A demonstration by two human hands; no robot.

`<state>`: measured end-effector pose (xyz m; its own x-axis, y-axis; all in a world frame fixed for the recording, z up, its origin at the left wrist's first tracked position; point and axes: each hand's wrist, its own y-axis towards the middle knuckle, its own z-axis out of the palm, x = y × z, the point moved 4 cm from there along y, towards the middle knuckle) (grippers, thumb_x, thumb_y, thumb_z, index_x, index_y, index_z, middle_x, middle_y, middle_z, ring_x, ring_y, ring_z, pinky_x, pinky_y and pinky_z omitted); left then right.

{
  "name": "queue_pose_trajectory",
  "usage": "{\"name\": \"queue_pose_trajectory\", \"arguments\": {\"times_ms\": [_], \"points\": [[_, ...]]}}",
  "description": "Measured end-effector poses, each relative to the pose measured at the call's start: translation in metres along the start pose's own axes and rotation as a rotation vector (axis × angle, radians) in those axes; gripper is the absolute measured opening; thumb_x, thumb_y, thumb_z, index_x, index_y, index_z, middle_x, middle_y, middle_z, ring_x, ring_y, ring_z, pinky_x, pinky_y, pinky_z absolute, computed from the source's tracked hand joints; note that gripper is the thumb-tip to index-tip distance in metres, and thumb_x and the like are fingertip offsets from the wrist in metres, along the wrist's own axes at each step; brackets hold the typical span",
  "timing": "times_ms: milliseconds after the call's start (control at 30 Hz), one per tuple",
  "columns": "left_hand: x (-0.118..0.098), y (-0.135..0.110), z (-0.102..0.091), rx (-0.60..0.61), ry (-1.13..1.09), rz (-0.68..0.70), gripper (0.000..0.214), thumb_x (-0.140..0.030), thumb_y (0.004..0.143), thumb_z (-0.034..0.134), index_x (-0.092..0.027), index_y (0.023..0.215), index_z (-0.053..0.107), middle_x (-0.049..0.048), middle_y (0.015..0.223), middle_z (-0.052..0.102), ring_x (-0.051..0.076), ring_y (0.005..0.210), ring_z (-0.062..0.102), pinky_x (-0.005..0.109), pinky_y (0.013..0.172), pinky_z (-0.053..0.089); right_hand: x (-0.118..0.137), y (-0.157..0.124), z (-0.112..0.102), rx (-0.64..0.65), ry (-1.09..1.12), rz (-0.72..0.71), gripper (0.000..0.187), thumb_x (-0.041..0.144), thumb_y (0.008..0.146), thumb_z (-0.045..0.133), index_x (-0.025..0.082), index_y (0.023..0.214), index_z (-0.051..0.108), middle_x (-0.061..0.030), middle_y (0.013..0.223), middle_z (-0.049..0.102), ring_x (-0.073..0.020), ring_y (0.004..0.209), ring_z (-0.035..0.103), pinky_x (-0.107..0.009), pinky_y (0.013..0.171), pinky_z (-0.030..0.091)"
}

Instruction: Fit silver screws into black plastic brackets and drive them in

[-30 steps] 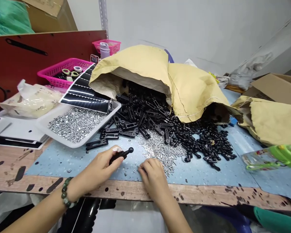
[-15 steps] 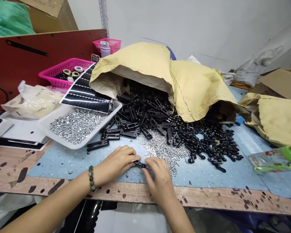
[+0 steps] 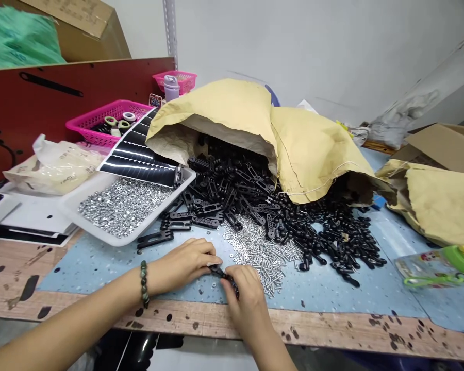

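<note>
My left hand (image 3: 185, 263) and my right hand (image 3: 245, 291) meet near the front edge of the blue mat (image 3: 325, 288). Both are closed on one small black plastic part (image 3: 221, 274) held between them. Most of that part is hidden by the fingers. A green bead bracelet (image 3: 144, 283) sits on my left wrist. Just beyond my right hand lies a heap of small silver screws (image 3: 261, 250). Behind it, many black plastic brackets (image 3: 232, 188) spill out of a tan paper sack (image 3: 232, 116).
A white tray of silver nuts (image 3: 119, 206) stands at the left, with black strips (image 3: 139, 157) across it. Pink baskets (image 3: 108, 118) sit behind. More black parts (image 3: 340, 234) spread to the right, by a second sack (image 3: 441, 203) and a green object (image 3: 444, 260).
My left hand carried the black part rightward to my right hand, which left the screw heap. Both hands now grip the part together. The camera view shifted slightly.
</note>
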<state>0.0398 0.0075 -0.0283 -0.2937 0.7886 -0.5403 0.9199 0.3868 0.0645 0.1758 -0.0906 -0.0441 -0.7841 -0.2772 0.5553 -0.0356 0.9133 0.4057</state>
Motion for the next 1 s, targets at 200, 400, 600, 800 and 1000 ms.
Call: {"name": "queue_pose_trajectory", "arguments": {"times_ms": [200,400,600,800,1000], "points": [[-0.003,0.001,-0.003,-0.016,0.02,-0.041,0.02,-0.014,0.09,0.055,-0.023,0.106,0.064,0.0034,0.096,0.06,0.02,0.09,0.054,0.032,0.083,0.042,0.0,0.011,-0.002,0.113,-0.012,0.055,0.01,0.012,0.086,0.057,0.021,0.086,0.052,-0.0032,0.086,0.059,-0.0214,0.082,0.052,-0.033,0.072,0.041],[-0.003,0.002,-0.001,-0.014,0.055,-0.078,0.023,-0.014,0.09,0.055,-0.024,0.11,0.063,0.0041,0.099,0.059,0.021,0.092,0.054,0.034,0.085,0.041,0.001,0.015,-0.001,0.139,-0.039,0.032,0.008,0.014,0.088,0.053,0.022,0.086,0.053,-0.0036,0.091,0.059,-0.021,0.086,0.053,-0.034,0.076,0.044],[-0.008,-0.012,0.0,-0.037,0.019,-0.135,0.03,-0.014,0.09,0.053,-0.026,0.116,0.06,0.0039,0.098,0.06,0.022,0.094,0.054,0.037,0.086,0.043,-0.033,0.066,-0.012,-0.198,-0.183,0.157,0.025,0.026,0.087,0.054,0.016,0.11,0.053,-0.0124,0.104,0.062,-0.0275,0.098,0.054,-0.044,0.084,0.045],[-0.017,-0.005,-0.021,-0.342,-0.377,-0.378,0.055,-0.04,0.086,0.059,-0.028,0.137,0.041,0.0081,0.13,0.052,0.027,0.118,0.049,0.045,0.1,0.039,-0.027,0.072,-0.021,-0.271,-0.172,0.159,0.025,0.015,0.086,0.049,0.017,0.11,0.055,-0.011,0.099,0.063,-0.0253,0.095,0.059,-0.041,0.081,0.049],[-0.003,0.044,-0.024,-0.508,-1.003,-0.601,0.039,-0.051,0.091,0.039,-0.016,0.099,0.055,0.0051,0.091,0.06,0.018,0.084,0.06,0.034,0.079,0.051,-0.023,0.053,-0.045,-0.237,-0.033,0.057,0.026,0.019,0.091,0.046,0.019,0.117,0.05,-0.0096,0.102,0.062,-0.0194,0.089,0.061,-0.032,0.074,0.052]]}}
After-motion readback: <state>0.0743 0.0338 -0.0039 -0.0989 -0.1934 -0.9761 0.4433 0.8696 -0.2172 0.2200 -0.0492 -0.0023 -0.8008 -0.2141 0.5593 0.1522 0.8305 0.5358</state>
